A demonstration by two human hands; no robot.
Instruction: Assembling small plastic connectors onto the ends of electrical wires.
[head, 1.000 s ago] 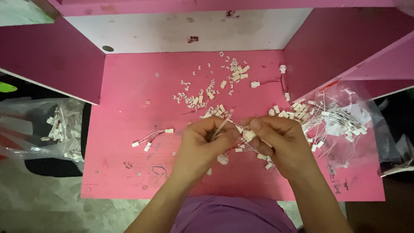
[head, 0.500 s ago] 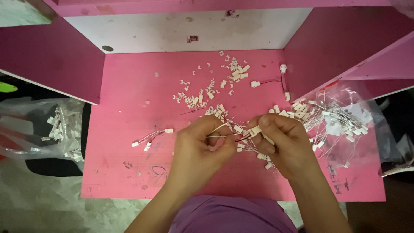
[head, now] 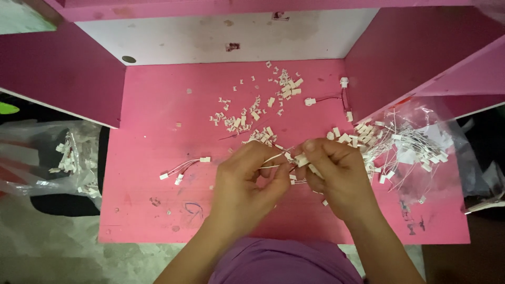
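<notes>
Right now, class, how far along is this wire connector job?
Done: one wired assembly lies left; another at the back. In hand: left hand and right hand pinch a white connector with its wires. Left: loose connectors and the wire pile.

The pink surface [head: 158, 105] carries scattered small white connectors [head: 252, 113] at its far middle, a wired connector bundle [head: 181, 168] at left, and a clear bag of wired pieces [head: 415, 150] at right.
</notes>
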